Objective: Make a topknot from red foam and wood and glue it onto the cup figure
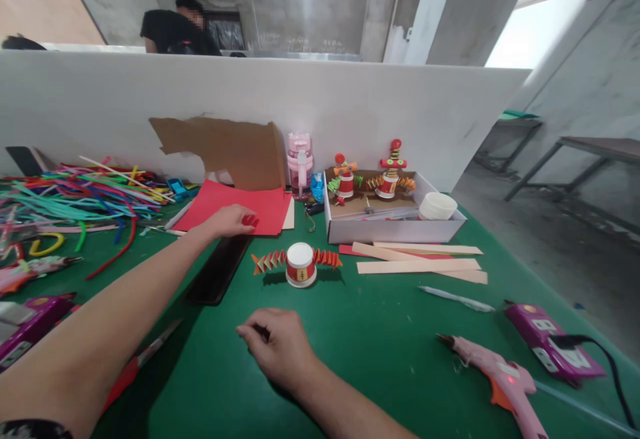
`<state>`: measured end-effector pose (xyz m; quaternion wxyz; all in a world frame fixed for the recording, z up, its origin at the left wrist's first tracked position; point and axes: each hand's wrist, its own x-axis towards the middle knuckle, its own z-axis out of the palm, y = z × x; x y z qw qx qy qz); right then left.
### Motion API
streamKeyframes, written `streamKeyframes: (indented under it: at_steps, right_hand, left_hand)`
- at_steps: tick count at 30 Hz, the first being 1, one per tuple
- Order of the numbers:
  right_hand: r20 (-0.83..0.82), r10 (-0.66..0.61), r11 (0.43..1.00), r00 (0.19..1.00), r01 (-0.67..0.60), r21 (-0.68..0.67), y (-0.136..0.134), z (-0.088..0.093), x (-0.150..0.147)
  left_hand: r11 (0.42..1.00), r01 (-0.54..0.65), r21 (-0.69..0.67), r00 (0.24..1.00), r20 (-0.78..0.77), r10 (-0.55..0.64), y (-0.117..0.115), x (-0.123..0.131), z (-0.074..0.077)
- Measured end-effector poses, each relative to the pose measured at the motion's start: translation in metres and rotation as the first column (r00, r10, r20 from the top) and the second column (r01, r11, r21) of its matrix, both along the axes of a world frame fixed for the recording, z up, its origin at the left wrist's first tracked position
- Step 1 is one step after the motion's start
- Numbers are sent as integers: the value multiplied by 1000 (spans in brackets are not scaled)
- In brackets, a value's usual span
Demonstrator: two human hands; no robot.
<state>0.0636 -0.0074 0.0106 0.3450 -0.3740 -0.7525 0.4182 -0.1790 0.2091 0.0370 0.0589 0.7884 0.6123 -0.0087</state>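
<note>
My left hand (234,220) reaches over a stack of red paper sheets (265,207), palm down with its fingers stretched out over the paper. My right hand (281,345) rests on the table with its fingers curled in, and nothing shows in it. Between the hands and the back box stands a small upside-down paper cup (301,265) with a red band and a label. Folded paper strips in orange, red and cream stick out from both its sides like arms. Beside my left forearm lies a dark phone (220,272).
A white box (390,231) holds two finished cup figures and stacked paper cups (437,206). Paper strips (420,266) lie before it. At right are a pink glue gun (500,372) and a purple power strip (553,342). Coloured pipe cleaners (90,192) pile up left; scissors (133,365) lie below my left forearm.
</note>
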Motion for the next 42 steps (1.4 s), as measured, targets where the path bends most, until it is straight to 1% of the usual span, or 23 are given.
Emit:
streamKeyframes:
  at_steps: [3,6,11,14,17,19,21,24,26,28,29,31,32,33,34,35,36,37,38,39,40,41,42]
  right_hand:
    - [2,-4,1000,1000,4,3,0,-1,0]
    - [5,-6,1000,1000,6,7,-1,-1,-1]
    - [0,-7,1000,1000,7,8,-1,-1,0]
    - [3,-14,1000,1000,14,12,-1,-2,-1]
    - [13,-19,1000,1000,19,22,-1,-4,-1]
    - [23,-18,1000,1000,17,21,-1,-4,-2]
    - [32,-17,1000,999,17,15,0,-4,-2]
    - [36,-26,1000,999,26,5,0,-3,0]
    - [31,-36,999,999,36,2,1,-3,0]
    - [23,-48,999,999,48,6,2,-5,0]
    - [16,-56,998,998,56,13,4,-6,0]
    - [-2,-76,996,997,76,48,7,-6,0]
    - [-18,-91,993,996,93,71,9,-5,1]
    - [-44,-120,988,992,123,98,10,-4,3]
    - [-84,-169,975,982,179,134,9,-1,6]
    - [-133,-231,949,964,253,186,7,2,12]
    - [-188,-300,907,935,340,250,2,6,18]
    - [-247,-368,835,896,435,336,-6,9,27]
    - [-284,-396,753,873,486,444,-15,13,37]
    - [-289,-409,670,865,500,548,-28,15,49]
    - [-277,-417,593,866,490,639,-41,16,61]
    - [-245,-414,533,877,451,716,-56,16,74]
    - [-201,-407,493,891,399,773,-70,16,86]
  left_hand:
    - [999,33,8,985,-169,-32,-6,6,3]
    - [1000,21,-3,968,-249,-21,-12,14,7]
    - [1000,-27,-8,966,-256,24,-16,22,7]
    - [996,-85,41,969,-230,92,-16,24,5]
    - [985,-144,89,963,-214,161,-18,24,7]
    - [980,-168,107,957,-219,188,-23,23,13]
    - [973,-189,131,952,-218,214,-31,23,23]
    - [957,-226,180,941,-214,263,-47,22,45]
    - [930,-278,238,921,-209,329,-61,22,63]
    - [879,-341,332,889,-189,416,-83,21,82]
    - [857,-347,380,883,-175,436,-97,21,91]
    - [792,-355,498,872,-129,472,-135,22,106]
    - [750,-337,569,877,-99,470,-157,23,111]
    - [695,-311,648,887,-66,458,-182,25,114]
    - [629,-281,724,900,-29,436,-207,27,114]
    - [577,-230,784,922,-14,387,-232,29,111]
    - [551,-164,818,949,-22,315,-257,31,106]
    - [545,-95,833,970,-47,240,-280,34,98]
    - [556,-53,829,980,-63,187,-300,37,89]
    - [554,-14,833,989,-71,131,-318,41,78]
    - [579,38,814,993,-93,66,-333,46,67]
    - [609,69,790,995,-100,16,-346,53,55]
    - [632,112,767,993,-108,-46,-356,61,43]
